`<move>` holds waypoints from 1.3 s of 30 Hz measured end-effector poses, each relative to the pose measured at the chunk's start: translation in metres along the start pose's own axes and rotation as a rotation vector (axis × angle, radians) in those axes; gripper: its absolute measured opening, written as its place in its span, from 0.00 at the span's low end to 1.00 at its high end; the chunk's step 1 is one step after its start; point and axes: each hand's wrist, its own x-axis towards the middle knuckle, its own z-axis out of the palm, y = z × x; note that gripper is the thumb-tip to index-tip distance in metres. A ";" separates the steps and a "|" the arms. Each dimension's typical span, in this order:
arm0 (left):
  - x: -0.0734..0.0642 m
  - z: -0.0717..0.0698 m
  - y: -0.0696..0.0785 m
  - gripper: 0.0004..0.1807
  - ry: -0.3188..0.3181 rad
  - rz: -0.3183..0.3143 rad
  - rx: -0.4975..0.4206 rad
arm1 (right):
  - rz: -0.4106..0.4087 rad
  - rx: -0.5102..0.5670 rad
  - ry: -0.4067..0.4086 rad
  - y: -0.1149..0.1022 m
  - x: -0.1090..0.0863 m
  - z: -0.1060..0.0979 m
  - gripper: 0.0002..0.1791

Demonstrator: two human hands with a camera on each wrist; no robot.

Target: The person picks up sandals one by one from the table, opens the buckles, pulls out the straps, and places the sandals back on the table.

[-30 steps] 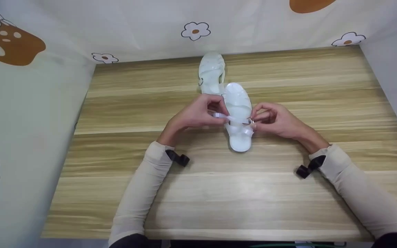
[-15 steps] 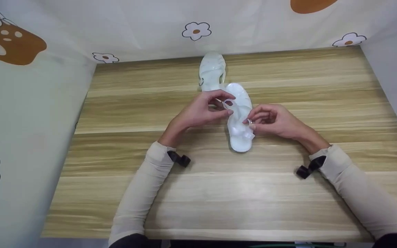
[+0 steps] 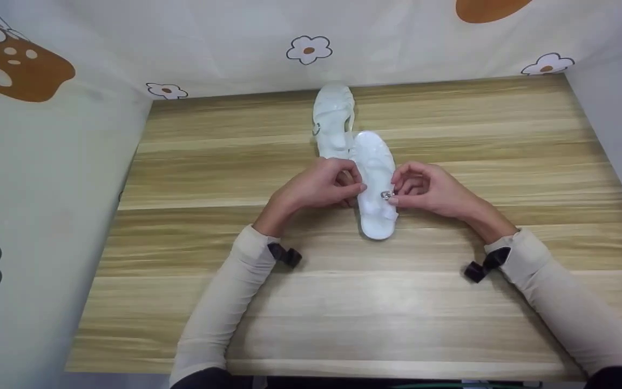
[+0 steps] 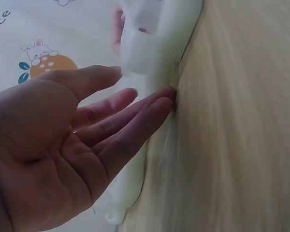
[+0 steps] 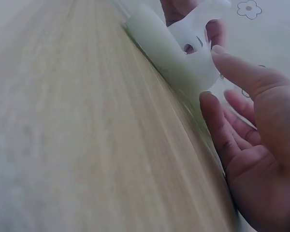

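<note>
A white jelly sandal point(image 3: 377, 162) lies on the wooden table, toe pointing away, with a small metal buckle point(image 3: 386, 195) by its right edge. Against that sandal's left side is my left hand point(image 3: 328, 183); the left wrist view shows its fingers point(image 4: 150, 116) loosely bent and spread from the thumb, tips at the sandal's edge. My right hand point(image 3: 424, 186) pinches the buckle end at the right side between thumb and forefinger. The right wrist view shows the thumb on the sandal point(image 5: 183, 58) and lower fingertips near the sole. The forefinger's contact is partly hidden there.
A second white sandal point(image 3: 333, 116) lies just behind and left of the first, near the back of the table point(image 3: 451, 302). A printed cloth point(image 3: 224, 48) hangs along the back and left. Black wrist cameras point(image 3: 475, 271) sit on both sleeves.
My left hand held the strap, lifted it toward the toe, then came down to the sandal's left side, apart from it. The buckle now shows over the sandal; my right hand stays there.
</note>
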 end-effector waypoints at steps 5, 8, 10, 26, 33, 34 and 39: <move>0.001 0.006 0.004 0.07 -0.008 -0.005 -0.019 | 0.048 -0.046 -0.007 -0.010 -0.001 0.003 0.26; 0.001 0.007 0.006 0.07 0.011 0.003 0.035 | 0.053 -0.067 -0.017 -0.020 -0.004 0.005 0.27; 0.001 0.008 0.006 0.07 0.016 0.012 0.070 | 0.046 -0.072 -0.029 -0.025 -0.005 0.007 0.27; 0.003 0.014 0.015 0.07 0.120 0.121 0.178 | -0.057 -0.059 0.016 -0.005 0.000 0.000 0.24; 0.003 0.020 0.021 0.06 0.189 0.138 0.173 | -0.111 -0.069 0.016 -0.008 -0.001 -0.004 0.21; 0.003 0.020 0.022 0.06 0.198 0.138 0.172 | -0.110 -0.074 0.023 -0.008 -0.002 -0.005 0.21; 0.006 0.024 0.023 0.07 0.207 0.130 0.193 | -0.096 -0.118 0.045 -0.012 -0.002 -0.009 0.20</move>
